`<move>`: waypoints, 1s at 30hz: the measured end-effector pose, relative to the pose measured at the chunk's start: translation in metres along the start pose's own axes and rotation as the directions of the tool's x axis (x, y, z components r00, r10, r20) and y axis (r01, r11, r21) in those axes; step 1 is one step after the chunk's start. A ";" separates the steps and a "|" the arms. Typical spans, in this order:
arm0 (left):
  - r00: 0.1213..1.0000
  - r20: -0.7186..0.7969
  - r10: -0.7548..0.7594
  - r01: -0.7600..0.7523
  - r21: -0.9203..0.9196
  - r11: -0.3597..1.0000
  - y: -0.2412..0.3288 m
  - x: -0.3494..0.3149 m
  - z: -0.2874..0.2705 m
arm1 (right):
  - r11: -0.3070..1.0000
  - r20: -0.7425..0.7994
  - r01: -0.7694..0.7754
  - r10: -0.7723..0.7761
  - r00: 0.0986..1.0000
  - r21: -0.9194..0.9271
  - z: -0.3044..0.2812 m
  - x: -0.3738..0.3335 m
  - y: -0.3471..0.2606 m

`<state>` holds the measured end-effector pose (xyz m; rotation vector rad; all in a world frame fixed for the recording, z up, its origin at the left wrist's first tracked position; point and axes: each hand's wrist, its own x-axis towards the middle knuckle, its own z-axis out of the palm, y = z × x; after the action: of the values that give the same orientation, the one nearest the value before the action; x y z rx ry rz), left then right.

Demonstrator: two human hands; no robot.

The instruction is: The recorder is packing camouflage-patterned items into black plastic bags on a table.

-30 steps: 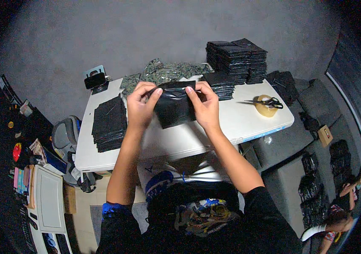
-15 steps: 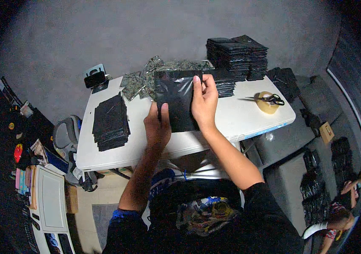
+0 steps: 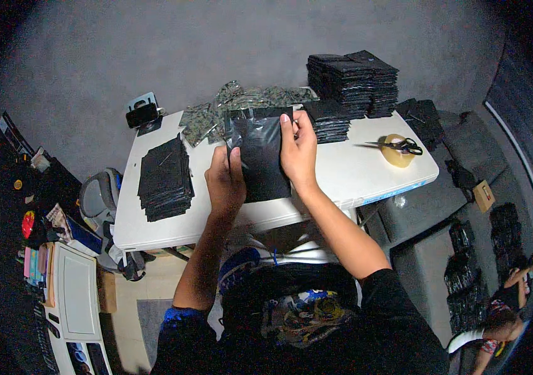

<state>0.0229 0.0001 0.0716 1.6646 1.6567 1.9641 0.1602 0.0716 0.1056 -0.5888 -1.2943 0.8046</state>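
Note:
A flat, shiny black plastic packet (image 3: 261,156) is held up over the table by both hands. My left hand (image 3: 224,178) grips its left edge, the thumb across the front. On the opposite edge, my right hand (image 3: 299,147) pinches near the upper corner, thumb on the front and fingers behind. Several similar black packets lie in a stack (image 3: 165,178) left of my left hand. Behind the held packet are clear-wrapped green camouflage-patterned bundles (image 3: 266,97). A low pile of black packets (image 3: 327,122) lies just beyond my right hand.
Tall black packet stacks (image 3: 351,81) stand at the table's back right. Scissors (image 3: 409,147) rest on a tape roll (image 3: 397,156) on the white table (image 3: 366,181). A phone on a stand (image 3: 142,115) is at the back left. More black packets (image 3: 463,278) and a person (image 3: 507,312) are at the right.
Both hands have shifted the black packet slightly left and down. My left hand's grip has moved a little outward along its edge.

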 end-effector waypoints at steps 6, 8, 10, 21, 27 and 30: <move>0.999 0.047 0.019 -0.017 -0.035 0.999 -0.016 0.016 -0.005 | 0.970 0.017 0.095 -0.094 0.995 -0.224 -0.001 0.005 0.005; 0.999 0.010 -0.038 0.040 -0.173 0.984 -0.016 0.018 0.000 | 0.968 0.003 0.002 -0.001 1.000 -0.252 0.004 -0.003 0.001; 0.999 -0.031 -0.034 0.028 -0.158 0.987 -0.020 0.022 0.003 | 0.911 0.100 -0.070 0.120 0.988 -0.407 0.000 -0.006 0.009; 0.984 0.116 0.134 -0.173 0.471 0.865 -0.126 -0.026 -0.030 | 0.557 0.474 0.207 0.390 0.790 -0.804 -0.035 -0.047 0.068; 0.828 0.476 0.297 -0.491 0.357 0.795 -0.100 -0.045 -0.014 | 0.667 0.603 0.325 0.234 0.762 -0.670 -0.028 -0.066 0.082; 0.797 0.556 0.236 -0.498 0.382 0.778 -0.108 -0.050 -0.005 | 0.546 0.717 0.494 0.335 0.611 -0.676 -0.017 -0.074 0.088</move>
<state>-0.0186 0.0095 -0.0399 2.6000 1.8255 1.0576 0.1550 0.0666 -0.0101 -0.9612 -2.6345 0.2277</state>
